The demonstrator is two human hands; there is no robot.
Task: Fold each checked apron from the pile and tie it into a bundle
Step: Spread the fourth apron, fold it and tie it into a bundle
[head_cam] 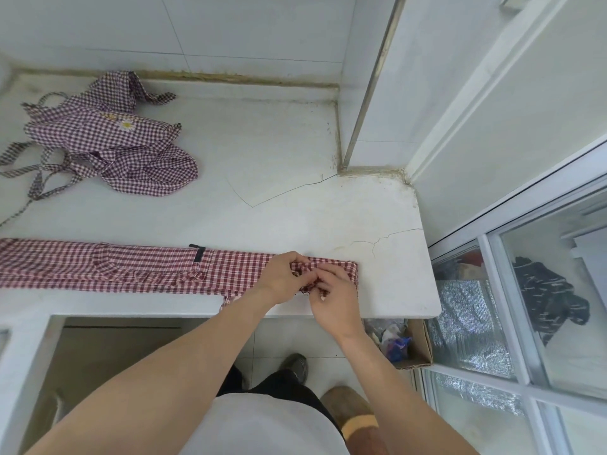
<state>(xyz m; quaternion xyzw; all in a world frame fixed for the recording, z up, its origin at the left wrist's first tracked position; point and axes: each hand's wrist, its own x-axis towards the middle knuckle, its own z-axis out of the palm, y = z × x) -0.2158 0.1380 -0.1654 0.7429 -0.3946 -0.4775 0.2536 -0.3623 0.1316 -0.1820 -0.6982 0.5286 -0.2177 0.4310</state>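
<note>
Counter (295,205) first: white stone slab w/ cracks, takes up most of my view, tiled wall behind, glass door on the right. Far left on it sits the pile (108,142), purple-checked aprons heaped loose, straps trailing off the left edge, a daisy patch on top. Not touched yet.

Along the near edge lies the red apron (115,266), already folded lengthwise into a long narrow strip running from the left frame edge to near the counter's right end. Small black tab (198,253) stands about mid-strip.

Both hands work at the strip's right end. Left hand (282,280) has fingers curled, pinching a bit of checked strap or fabric edge. Right hand (335,287) is just beside it, fingers also curled on the same bunch of cloth. Can't tell if it's a strap or the apron corner; too bunched.

My read: lengthwise fold done, I'm at the start of rolling or tying from the right end. Next move prob needs the strap ends sorted out, then the strip rolled or folded leftward tight enough that the tie holds it; loose layers could slip apart.

Below the counter: cardboard box (417,349) w/ scraps, floor, shoes.

Writing: none readable. Tab shows no text I can make out.
</note>
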